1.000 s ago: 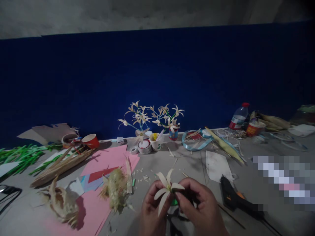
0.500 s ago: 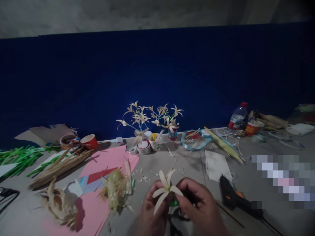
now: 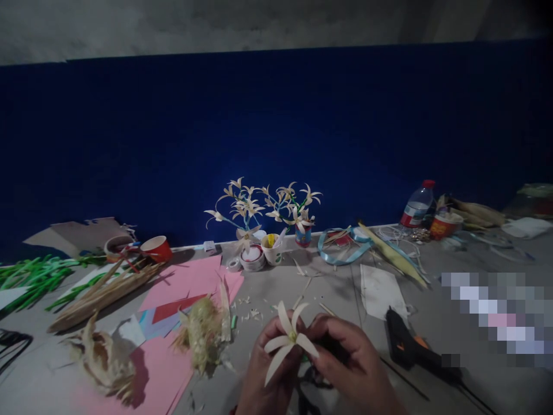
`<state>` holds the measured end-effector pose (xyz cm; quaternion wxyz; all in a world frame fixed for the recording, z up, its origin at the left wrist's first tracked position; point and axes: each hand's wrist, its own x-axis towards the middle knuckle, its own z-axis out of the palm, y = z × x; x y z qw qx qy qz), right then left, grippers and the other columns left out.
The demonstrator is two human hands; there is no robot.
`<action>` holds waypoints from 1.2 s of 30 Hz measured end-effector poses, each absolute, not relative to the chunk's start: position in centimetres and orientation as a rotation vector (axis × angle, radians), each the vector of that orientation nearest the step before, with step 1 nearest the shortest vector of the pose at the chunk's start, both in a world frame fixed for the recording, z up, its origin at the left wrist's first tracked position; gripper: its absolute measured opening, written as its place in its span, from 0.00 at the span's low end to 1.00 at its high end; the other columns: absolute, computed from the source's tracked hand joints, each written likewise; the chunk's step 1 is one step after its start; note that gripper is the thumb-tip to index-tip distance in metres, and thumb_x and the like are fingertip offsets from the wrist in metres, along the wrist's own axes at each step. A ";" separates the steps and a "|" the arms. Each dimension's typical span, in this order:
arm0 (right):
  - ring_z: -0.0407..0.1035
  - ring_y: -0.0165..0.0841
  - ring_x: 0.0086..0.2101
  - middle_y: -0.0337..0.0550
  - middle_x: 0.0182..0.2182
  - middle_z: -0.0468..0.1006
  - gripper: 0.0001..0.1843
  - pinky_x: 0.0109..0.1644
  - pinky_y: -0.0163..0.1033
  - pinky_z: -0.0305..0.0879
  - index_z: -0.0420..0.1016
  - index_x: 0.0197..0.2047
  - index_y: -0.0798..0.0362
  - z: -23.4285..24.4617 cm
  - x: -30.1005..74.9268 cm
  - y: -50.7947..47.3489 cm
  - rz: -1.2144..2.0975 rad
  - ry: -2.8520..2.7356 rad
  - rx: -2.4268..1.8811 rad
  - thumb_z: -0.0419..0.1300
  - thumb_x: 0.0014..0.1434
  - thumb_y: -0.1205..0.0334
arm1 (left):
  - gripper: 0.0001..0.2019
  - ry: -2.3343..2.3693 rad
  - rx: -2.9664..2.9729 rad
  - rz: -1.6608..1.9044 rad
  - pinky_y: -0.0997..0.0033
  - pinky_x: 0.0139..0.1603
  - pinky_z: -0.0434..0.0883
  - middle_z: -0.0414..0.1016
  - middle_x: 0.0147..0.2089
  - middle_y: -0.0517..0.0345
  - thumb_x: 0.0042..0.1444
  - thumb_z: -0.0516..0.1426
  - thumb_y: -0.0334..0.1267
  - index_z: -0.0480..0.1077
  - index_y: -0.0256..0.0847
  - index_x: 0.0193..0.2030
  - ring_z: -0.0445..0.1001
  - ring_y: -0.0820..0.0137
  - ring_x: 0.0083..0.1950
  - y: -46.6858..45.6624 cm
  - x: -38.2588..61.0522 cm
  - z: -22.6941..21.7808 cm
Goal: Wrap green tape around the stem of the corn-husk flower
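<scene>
A cream-coloured handmade flower with long narrow petals and a yellowish centre faces up at the front middle of the table. My left hand is closed around its base from the left, its fingertips partly hidden behind the petals. From the right, my right hand meets it with thumb and fingers curled in at the flower's underside. A bit of green shows below the petals between the hands. What the right fingers pinch there is hidden. To the right of that hand lies a black glue gun.
Behind the hands, similar flowers stand in small containers by the blue partition. Pink paper, dried husks and green pipe cleaners lie left. A blue ribbon, white paper and a bottle are right.
The flower has shifted slightly left and down and turned a little between my fingers. Both hands stay in nearly the same place, still closed near its base.
</scene>
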<state>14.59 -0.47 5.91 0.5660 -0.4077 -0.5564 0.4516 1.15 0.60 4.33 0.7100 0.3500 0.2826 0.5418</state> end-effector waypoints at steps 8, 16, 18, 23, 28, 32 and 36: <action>0.64 0.28 0.22 0.34 0.22 0.69 0.05 0.26 0.31 0.61 0.70 0.28 0.51 5.7 14.7 -0.4 0.822 -1.519 -1.009 0.59 0.55 0.67 | 0.17 0.546 0.689 1.208 0.78 0.32 0.64 0.69 0.28 0.61 0.41 0.71 0.43 0.74 0.38 0.34 0.65 0.74 0.30 0.6 1.5 4.4; 0.71 0.32 0.27 0.40 0.26 0.75 0.06 0.32 0.34 0.64 0.69 0.34 0.51 6.1 14.6 -0.9 0.139 -1.818 -0.994 0.55 0.58 0.71 | 0.11 0.731 0.751 1.248 0.73 0.35 0.68 0.72 0.28 0.56 0.39 0.71 0.39 0.75 0.39 0.28 0.67 0.69 0.31 0.8 1.0 4.7; 0.72 0.33 0.28 0.41 0.27 0.76 0.07 0.33 0.35 0.65 0.70 0.36 0.50 6.2 14.7 -1.1 0.106 -1.844 -0.980 0.56 0.57 0.72 | 0.11 0.765 0.795 1.283 0.71 0.33 0.68 0.72 0.28 0.54 0.39 0.70 0.41 0.75 0.40 0.27 0.67 0.67 0.30 0.7 1.0 4.5; 0.71 0.31 0.28 0.38 0.27 0.75 0.07 0.32 0.33 0.65 0.68 0.32 0.49 6.0 14.5 -1.2 0.420 -1.709 -0.921 0.56 0.55 0.72 | 0.13 0.641 0.823 1.240 0.75 0.28 0.63 0.65 0.25 0.60 0.45 0.68 0.43 0.71 0.39 0.28 0.63 0.72 0.27 0.8 1.5 4.2; 0.70 0.30 0.28 0.37 0.26 0.75 0.07 0.32 0.32 0.65 0.70 0.30 0.50 6.1 14.4 -0.9 0.552 -1.606 -0.873 0.58 0.57 0.70 | 0.14 0.629 0.822 1.186 0.74 0.29 0.63 0.65 0.26 0.61 0.44 0.68 0.45 0.70 0.39 0.28 0.64 0.72 0.28 0.8 1.4 5.3; 0.71 0.30 0.29 0.37 0.27 0.76 0.06 0.34 0.31 0.65 0.72 0.30 0.50 6.2 14.2 -1.0 0.631 -1.565 -0.920 0.60 0.56 0.70 | 0.15 0.679 0.877 1.162 0.71 0.31 0.66 0.68 0.27 0.57 0.41 0.69 0.46 0.73 0.40 0.29 0.66 0.68 0.29 0.9 1.0 5.5; 0.69 0.29 0.28 0.37 0.27 0.75 0.03 0.32 0.30 0.64 0.74 0.31 0.50 5.7 14.0 -1.1 0.861 -1.431 -0.944 0.61 0.56 0.67 | 0.14 0.667 0.879 1.219 0.73 0.29 0.66 0.67 0.27 0.59 0.42 0.69 0.47 0.74 0.40 0.28 0.64 0.70 0.28 1.4 0.7 3.7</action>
